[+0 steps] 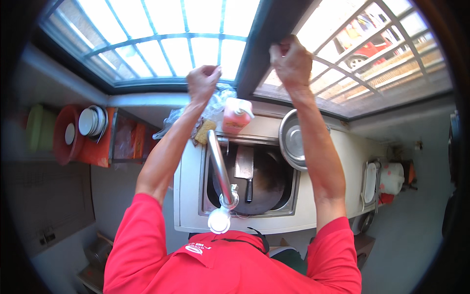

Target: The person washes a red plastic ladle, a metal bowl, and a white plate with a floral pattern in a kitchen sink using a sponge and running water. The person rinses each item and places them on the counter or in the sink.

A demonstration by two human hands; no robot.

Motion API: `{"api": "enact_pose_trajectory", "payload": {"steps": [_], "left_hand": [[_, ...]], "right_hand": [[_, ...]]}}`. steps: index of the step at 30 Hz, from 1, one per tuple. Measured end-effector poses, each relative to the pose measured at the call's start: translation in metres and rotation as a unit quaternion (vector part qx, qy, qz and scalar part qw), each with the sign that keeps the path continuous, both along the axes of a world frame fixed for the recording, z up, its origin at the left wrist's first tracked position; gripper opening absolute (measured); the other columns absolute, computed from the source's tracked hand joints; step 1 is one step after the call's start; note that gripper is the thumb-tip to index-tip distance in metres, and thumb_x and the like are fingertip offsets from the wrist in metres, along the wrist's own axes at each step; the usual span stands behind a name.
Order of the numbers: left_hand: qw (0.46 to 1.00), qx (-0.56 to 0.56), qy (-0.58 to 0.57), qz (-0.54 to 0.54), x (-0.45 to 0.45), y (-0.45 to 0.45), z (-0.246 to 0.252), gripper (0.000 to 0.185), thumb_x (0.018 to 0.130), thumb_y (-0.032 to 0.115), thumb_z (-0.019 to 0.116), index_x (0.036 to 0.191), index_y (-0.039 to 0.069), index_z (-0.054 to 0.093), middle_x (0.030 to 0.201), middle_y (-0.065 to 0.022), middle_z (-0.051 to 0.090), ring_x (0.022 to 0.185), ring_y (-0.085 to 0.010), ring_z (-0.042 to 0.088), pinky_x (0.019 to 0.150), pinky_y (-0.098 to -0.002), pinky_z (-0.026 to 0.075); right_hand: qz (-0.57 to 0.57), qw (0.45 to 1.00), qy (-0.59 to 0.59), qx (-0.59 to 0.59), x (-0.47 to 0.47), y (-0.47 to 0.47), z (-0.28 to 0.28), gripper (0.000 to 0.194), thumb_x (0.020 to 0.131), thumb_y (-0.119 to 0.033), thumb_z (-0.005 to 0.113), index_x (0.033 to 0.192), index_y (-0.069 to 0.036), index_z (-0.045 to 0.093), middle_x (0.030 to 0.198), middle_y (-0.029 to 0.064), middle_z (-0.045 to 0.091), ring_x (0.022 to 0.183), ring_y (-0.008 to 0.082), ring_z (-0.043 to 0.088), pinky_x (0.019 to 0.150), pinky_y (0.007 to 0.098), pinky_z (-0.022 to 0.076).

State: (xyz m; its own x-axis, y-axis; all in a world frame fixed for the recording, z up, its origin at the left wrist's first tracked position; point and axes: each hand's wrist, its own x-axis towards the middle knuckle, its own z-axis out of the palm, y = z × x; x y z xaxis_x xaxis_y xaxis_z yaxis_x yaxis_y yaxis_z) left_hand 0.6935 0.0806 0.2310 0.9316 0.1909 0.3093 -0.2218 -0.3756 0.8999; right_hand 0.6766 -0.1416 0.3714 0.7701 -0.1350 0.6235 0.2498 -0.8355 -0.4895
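Observation:
Both of my arms reach forward over a sink. My left hand [202, 82] is raised in front of the barred left window [158, 44], fingers curled, and whether it holds anything small cannot be told. My right hand [292, 62] is curled at the dark window frame [264, 47]; its fingertips are partly hidden. Below, a cleaver [244, 163] with a black handle lies on a wok [270, 187] in the steel sink [297, 191]. A chrome faucet [219, 169] arches over the sink's left part.
Behind the sink stand a pink pump bottle [236, 119], a yellow sponge [205, 132] and clear plastic bags [216, 103]. A steel basin [292, 141] sits beneath my right forearm. Stacked bowls [91, 121] and a red basin [66, 147] are at left, a paper roll [391, 179] at right.

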Motion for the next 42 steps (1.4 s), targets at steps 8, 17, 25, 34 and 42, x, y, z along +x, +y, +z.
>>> {"api": "enact_pose_trajectory", "payload": {"steps": [8,17,25,34,42], "left_hand": [[0.994,-0.084,0.053,-0.037,-0.100,0.091,0.014,0.013,0.093,0.014,0.077,0.098,0.002,0.075,0.082,-0.0010,0.072,0.075,-0.0071,0.066,0.070,-0.0208,0.052],[0.991,-0.030,-0.034,-0.127,-0.152,0.082,0.109,0.008,0.093,0.007,0.075,0.099,0.002,0.073,0.087,-0.0028,0.073,0.078,-0.0077,0.068,0.074,-0.0224,0.056],[0.892,0.162,-0.143,-0.397,-0.200,-0.089,0.203,0.009,0.086,0.003,0.079,0.092,0.004,0.073,0.084,-0.0074,0.073,0.079,-0.0158,0.074,0.075,-0.0266,0.058],[0.651,-0.112,-0.136,-0.738,-0.358,-0.429,0.191,0.013,0.079,-0.001,0.080,0.088,0.000,0.071,0.086,-0.0109,0.072,0.077,-0.0208,0.072,0.064,-0.0315,0.056],[0.893,-0.262,0.165,-0.327,-0.108,-0.652,0.098,0.085,0.091,0.027,0.078,0.149,-0.015,0.032,0.120,-0.0256,0.065,0.111,-0.0280,0.067,0.094,-0.0445,0.059]], "right_hand": [[0.048,0.995,0.046,0.073,-0.001,0.047,-0.006,0.028,0.086,-0.015,0.068,0.108,0.003,0.067,0.105,0.0251,0.070,0.097,0.0417,0.070,0.088,0.0463,0.0569],[0.176,0.972,0.087,0.125,-0.115,0.018,-0.011,0.042,0.087,-0.008,0.067,0.126,0.002,0.058,0.109,0.0197,0.067,0.095,0.0296,0.071,0.086,0.0402,0.0556],[-0.008,0.963,0.135,0.234,-0.324,-0.113,-0.097,0.034,0.087,-0.001,0.068,0.120,-0.001,0.063,0.094,0.0104,0.069,0.072,0.0182,0.070,0.067,0.0319,0.0564],[-0.107,0.943,0.116,0.292,-0.528,-0.251,-0.218,0.038,0.087,-0.008,0.069,0.124,-0.002,0.063,0.097,0.0147,0.070,0.085,0.0380,0.069,0.078,0.0425,0.0566],[-0.220,0.893,0.281,0.276,-0.591,-0.389,-0.233,0.034,0.086,-0.004,0.067,0.120,0.002,0.063,0.094,0.0129,0.071,0.068,0.0221,0.069,0.065,0.0346,0.0562]]}}
